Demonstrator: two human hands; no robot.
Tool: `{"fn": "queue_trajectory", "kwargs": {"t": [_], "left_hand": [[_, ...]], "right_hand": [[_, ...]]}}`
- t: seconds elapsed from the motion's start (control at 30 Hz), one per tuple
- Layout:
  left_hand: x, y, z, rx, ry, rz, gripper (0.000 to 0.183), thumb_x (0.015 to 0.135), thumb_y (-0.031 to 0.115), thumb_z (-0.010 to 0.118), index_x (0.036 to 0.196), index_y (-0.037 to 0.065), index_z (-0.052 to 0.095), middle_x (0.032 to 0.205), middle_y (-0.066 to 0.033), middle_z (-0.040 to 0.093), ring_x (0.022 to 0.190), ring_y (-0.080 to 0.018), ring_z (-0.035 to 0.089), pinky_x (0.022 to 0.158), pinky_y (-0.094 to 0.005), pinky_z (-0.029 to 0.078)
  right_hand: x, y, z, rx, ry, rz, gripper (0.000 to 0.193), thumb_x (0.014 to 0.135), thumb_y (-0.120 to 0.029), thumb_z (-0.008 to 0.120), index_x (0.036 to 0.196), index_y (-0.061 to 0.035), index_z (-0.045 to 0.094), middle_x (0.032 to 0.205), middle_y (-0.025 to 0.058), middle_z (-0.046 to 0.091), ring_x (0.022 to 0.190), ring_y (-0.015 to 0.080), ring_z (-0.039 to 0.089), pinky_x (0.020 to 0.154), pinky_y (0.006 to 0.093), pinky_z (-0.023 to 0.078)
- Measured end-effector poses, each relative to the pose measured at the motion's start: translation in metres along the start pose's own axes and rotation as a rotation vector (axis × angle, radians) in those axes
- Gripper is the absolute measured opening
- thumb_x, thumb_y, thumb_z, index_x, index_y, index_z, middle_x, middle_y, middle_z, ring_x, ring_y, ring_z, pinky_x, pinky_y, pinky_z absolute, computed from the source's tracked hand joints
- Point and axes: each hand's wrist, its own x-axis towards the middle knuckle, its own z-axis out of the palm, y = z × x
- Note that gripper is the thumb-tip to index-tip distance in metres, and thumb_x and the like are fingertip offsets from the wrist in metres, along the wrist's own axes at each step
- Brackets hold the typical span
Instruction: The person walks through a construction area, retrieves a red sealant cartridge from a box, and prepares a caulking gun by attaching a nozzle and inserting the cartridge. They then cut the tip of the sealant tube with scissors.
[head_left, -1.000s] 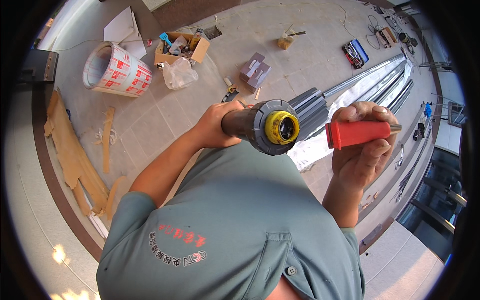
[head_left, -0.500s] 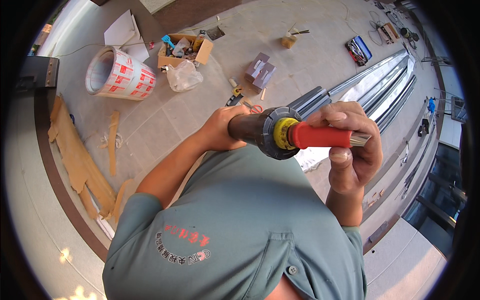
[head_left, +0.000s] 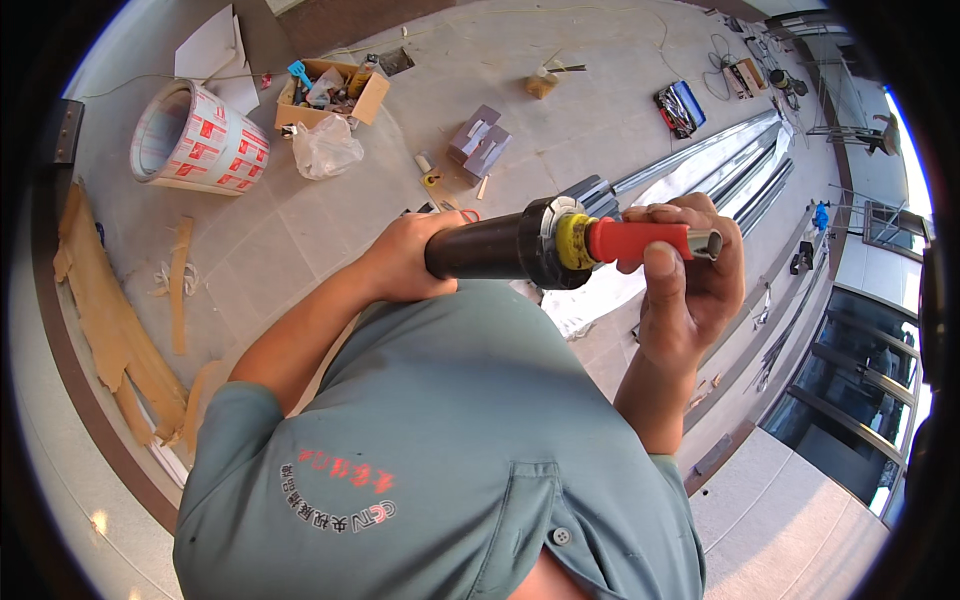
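My left hand (head_left: 405, 258) is wrapped round the rear of a dark tube (head_left: 480, 247), held out level across my front. A thick black collar (head_left: 541, 245) and a yellow ring (head_left: 574, 242) sit at the tube's right end. From the ring a red sleeve (head_left: 640, 241) sticks out to the right, ending in a shiny hollow metal tip (head_left: 706, 244). My right hand (head_left: 690, 300) pinches the red sleeve, thumb in front and fingers behind it. The tool's exact kind does not show, and my left palm hides its rear.
Long wrapped metal profiles (head_left: 700, 165) lie ahead to the right. A cardboard box of tools (head_left: 372, 98), a plastic bag (head_left: 328, 148), a large printed roll (head_left: 225, 150), a dark box (head_left: 478, 145) and a blue tool case (head_left: 682, 108) stand on the floor. Torn cardboard (head_left: 115, 330) lies left.
The tube has swung to point more squarely right, and the metal tip's round opening now shows. My right thumb has shifted on the red sleeve. The whole view has turned slightly.
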Motion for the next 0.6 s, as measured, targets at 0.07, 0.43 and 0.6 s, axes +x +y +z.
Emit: {"fn": "queue_trajectory", "kwargs": {"t": [0.07, 0.43, 0.6], "left_hand": [[-0.001, -0.001, 0.000, -0.010, -0.001, -0.014, 0.060, 0.063, 0.009, 0.077, 0.121, 0.009, 0.062, 0.093, -0.0141, 0.071, 0.089, -0.0355, 0.069, 0.080, -0.0408, 0.055], [0.003, -0.004, -0.007, 0.037, -0.045, -0.023, 0.057, 0.064, 0.012, 0.077, 0.118, 0.007, 0.062, 0.091, -0.0173, 0.071, 0.089, -0.0366, 0.069, 0.079, -0.0426, 0.055], [0.002, -0.004, -0.008, -0.015, -0.092, -0.034, 0.052, 0.064, 0.010, 0.075, 0.115, 0.007, 0.062, 0.088, -0.0167, 0.070, 0.085, -0.0359, 0.068, 0.076, -0.0409, 0.054]], "right_hand": [[-0.001, 0.000, 0.004, -0.030, 0.084, 0.106, 0.025, 0.090, -0.005, 0.075, 0.104, 0.0028, 0.056, 0.092, 0.0111, 0.061, 0.083, 0.0180, 0.063, 0.078, 0.0315, 0.054], [0.016, 0.009, -0.017, 0.101, -0.155, 0.080, 0.041, 0.087, -0.009, 0.077, 0.120, 0.0072, 0.061, 0.102, 0.0173, 0.067, 0.093, 0.0262, 0.066, 0.083, 0.0373, 0.054], [0.018, 0.021, -0.023, 0.127, -0.212, 0.044, 0.033, 0.083, -0.009, 0.077, 0.109, 0.0069, 0.065, 0.101, 0.0218, 0.070, 0.095, 0.0305, 0.068, 0.083, 0.0419, 0.056]]}}
